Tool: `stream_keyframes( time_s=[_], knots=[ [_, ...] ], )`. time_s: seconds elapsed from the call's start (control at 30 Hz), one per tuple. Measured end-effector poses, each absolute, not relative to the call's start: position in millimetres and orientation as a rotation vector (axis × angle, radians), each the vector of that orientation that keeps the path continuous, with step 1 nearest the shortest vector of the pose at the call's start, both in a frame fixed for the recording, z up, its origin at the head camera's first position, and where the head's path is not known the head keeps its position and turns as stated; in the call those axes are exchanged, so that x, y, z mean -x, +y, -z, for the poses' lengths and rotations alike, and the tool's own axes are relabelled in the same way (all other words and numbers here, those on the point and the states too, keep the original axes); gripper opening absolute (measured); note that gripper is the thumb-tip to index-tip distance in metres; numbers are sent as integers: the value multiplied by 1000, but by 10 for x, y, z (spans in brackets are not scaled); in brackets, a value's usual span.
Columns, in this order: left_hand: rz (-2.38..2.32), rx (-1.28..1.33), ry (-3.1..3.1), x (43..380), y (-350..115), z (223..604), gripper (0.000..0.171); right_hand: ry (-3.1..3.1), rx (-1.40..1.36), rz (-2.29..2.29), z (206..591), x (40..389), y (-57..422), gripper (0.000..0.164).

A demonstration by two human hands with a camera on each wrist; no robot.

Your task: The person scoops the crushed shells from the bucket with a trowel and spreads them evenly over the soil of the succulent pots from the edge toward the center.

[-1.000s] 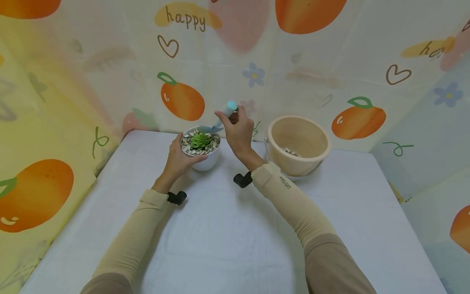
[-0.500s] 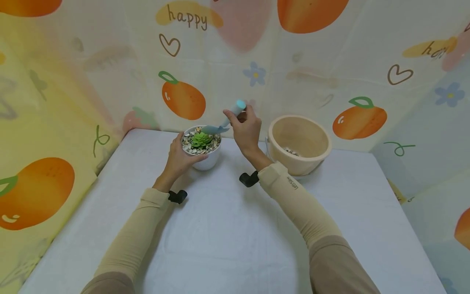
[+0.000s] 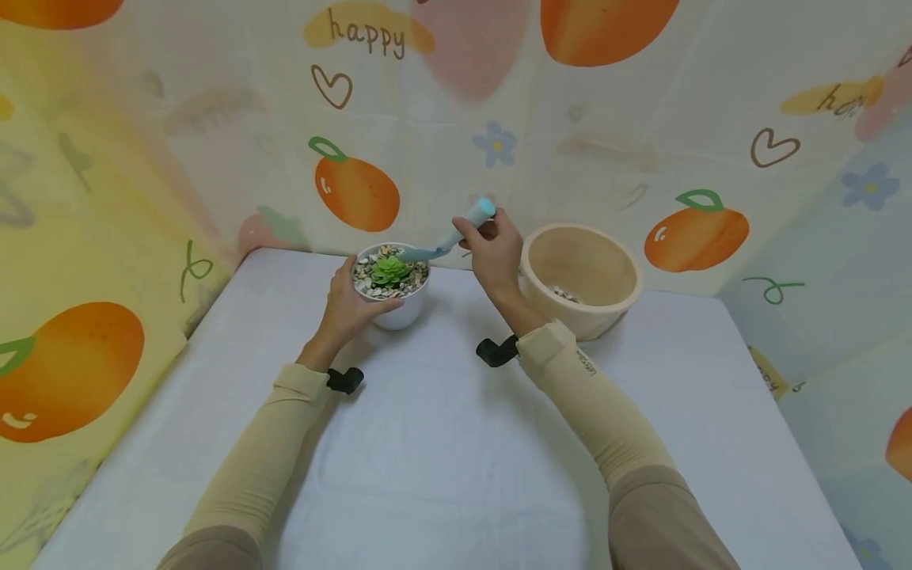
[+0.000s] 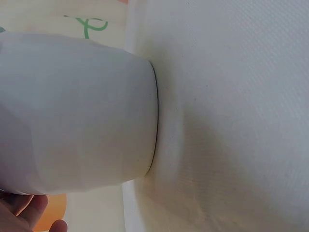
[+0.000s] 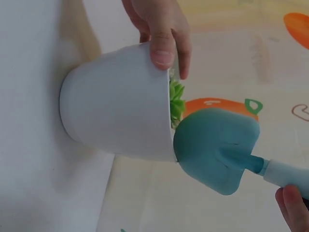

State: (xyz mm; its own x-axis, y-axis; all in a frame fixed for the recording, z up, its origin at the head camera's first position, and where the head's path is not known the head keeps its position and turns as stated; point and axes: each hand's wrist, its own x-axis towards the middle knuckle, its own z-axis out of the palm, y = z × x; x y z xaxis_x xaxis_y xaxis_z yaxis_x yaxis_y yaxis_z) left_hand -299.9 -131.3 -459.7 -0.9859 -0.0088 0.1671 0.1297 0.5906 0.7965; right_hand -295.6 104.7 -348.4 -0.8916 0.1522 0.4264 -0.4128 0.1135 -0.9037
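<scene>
A white flower pot point(image 3: 400, 317) stands on the table with a green succulent point(image 3: 389, 271) ringed by pale pebbles point(image 3: 365, 286). My left hand point(image 3: 345, 309) grips its rim from the left, thumb along the near side. In my right hand point(image 3: 496, 257) I hold a blue trowel point(image 3: 456, 237) by the handle, between thumb and fingers. The trowel's blade point(image 5: 217, 145) lies at the pot's rim, beside the plant, in the right wrist view. The left wrist view is mostly filled by the pot's wall point(image 4: 82, 111).
Right of my right hand stands a large beige bucket point(image 3: 580, 277) with some pebbles point(image 3: 564, 294) at its bottom. A white cloth covers the table point(image 3: 427, 459). Behind it hangs a curtain point(image 3: 442, 158) printed with oranges.
My right hand has moved to the right with the trowel, whose handle now leans lower over the pot's right rim. My left hand keeps its hold on the pot.
</scene>
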Motion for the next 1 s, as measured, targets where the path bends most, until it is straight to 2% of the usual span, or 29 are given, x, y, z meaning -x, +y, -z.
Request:
stream_keyframes(
  time_s=[0.5, 1.0],
  knots=[
    [1346, 106, -2652, 3016, -1310, 4639, 122, -1917, -156, -2041, 3576, 2935, 1310, 22],
    [1370, 118, -2618, 3021, -1312, 4633, 121, -1908, -201, -2055, 3523, 2856, 1501, 21]
  ],
)
